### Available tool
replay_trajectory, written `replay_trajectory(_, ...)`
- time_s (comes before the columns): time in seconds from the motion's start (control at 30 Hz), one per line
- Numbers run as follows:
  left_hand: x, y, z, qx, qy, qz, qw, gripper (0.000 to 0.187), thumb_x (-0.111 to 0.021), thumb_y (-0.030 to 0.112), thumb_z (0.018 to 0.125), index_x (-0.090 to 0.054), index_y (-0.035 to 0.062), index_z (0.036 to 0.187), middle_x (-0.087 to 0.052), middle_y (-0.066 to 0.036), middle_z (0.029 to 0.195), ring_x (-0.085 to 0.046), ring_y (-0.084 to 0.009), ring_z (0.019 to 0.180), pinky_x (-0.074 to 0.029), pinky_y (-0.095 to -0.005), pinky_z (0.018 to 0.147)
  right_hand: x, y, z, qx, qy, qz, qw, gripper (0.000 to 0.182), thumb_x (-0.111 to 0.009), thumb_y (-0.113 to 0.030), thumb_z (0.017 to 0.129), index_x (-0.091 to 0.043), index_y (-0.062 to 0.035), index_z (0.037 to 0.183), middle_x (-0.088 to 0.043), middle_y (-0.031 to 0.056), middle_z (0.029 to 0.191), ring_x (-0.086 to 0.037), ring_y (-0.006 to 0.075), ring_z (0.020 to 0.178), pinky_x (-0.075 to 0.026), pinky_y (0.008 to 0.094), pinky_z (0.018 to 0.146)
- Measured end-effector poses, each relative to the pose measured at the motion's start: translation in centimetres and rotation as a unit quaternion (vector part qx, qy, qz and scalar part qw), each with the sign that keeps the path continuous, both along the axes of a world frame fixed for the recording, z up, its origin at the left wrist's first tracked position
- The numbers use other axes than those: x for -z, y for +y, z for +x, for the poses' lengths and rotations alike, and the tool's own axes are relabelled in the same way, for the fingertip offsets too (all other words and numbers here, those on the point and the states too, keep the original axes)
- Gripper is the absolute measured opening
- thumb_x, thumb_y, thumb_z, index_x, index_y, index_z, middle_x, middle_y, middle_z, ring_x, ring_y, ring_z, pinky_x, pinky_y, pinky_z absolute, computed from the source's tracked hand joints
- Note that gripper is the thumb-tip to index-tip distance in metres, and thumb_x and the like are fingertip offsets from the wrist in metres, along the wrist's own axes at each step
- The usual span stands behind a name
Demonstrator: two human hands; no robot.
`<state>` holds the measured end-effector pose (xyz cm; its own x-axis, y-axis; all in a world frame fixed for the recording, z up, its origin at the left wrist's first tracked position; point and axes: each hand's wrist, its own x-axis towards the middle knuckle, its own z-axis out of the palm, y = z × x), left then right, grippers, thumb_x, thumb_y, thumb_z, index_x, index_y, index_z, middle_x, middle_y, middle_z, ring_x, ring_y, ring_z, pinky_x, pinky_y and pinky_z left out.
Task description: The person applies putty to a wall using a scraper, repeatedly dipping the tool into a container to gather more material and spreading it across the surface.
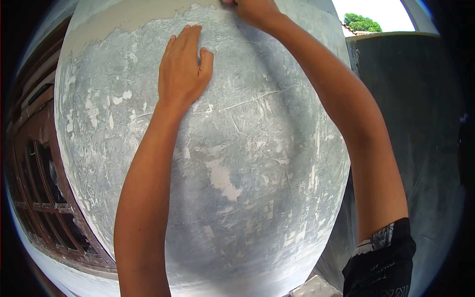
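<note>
The left hand (184,72) lies against the wall (252,143), palm inward, its fingers straight and close together, the thumb spread away; no object shows in it. The right hand (256,12) is up at the top edge, partly cut off, its fingers bent; whether it grips something cannot be told.

The wall stands directly before the person and fills the middle of the view. It is mottled grey, rough and scuffed, with pale flecks all over. A large whitish patch (222,178) sits below the hands, and smaller ones are scattered to the left. A thin, pale crack (237,104) crosses under the left hand, rising to the right, and finer cracks branch beneath it. Along the top left runs a smooth beige layer (106,30) with a ragged lower edge, close above the left fingertips. A soft shadow falls beside the right forearm.

Left of the wall is a brown wooden frame (64,173) with barred panes. Right of it stands a dark wall (410,128), with a green tree (362,22) beyond. A black sleeve (378,262) covers the right upper arm.
</note>
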<state>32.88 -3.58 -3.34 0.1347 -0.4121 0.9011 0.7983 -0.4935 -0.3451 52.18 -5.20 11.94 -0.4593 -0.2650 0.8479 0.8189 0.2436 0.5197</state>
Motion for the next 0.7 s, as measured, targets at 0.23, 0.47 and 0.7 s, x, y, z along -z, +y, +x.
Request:
replay_trajectory(0.23, 0.5, -0.4, -0.3, 0.010, 0.005, -0.005, 1.000, 0.048, -0.046, 0.018, 0.096, -0.054, 0.0026, 0.141, -0.056, -0.023, 0.146, -0.051, -0.0396, 0.137, -0.031, -0.0461, 0.124, 2.7, -2.9, 0.0, -0.058, 0.028, 0.035, 0.997, 0.023, -0.059, -0.019, 0.096, -0.070, 0.0011, 0.091, -0.070, 0.0277, 0.096, -0.068, 0.0462, 0.092, -0.054, 0.0528, 0.081)
replay_trajectory(0.47, 0.5, -0.3, -0.5, 0.013, -0.003, -0.007, 1.000, 0.048, -0.047, 0.018, 0.096, -0.055, 0.0021, 0.140, -0.055, -0.023, 0.147, -0.050, -0.0396, 0.138, -0.030, -0.0462, 0.124, 0.5, -1.2, -1.0, -0.040, -0.005, -0.015, 0.999, 0.025, -0.056, -0.019, 0.096, -0.073, -0.0013, 0.091, -0.069, 0.0284, 0.092, -0.067, 0.0468, 0.088, -0.053, 0.0534, 0.078)
replay_trajectory(0.7, 0.6, -0.2, -0.4, 0.012, -0.005, -0.005, 1.000, 0.048, -0.047, 0.018, 0.096, -0.055, 0.0025, 0.141, -0.056, -0.023, 0.147, -0.050, -0.0393, 0.138, -0.031, -0.0457, 0.123, 0.7, -2.2, 0.7, -0.053, 0.059, 0.029, 0.996, 0.026, -0.060, -0.016, 0.093, -0.068, 0.0051, 0.080, -0.067, 0.0291, 0.083, -0.067, 0.0475, 0.082, -0.052, 0.0530, 0.074)
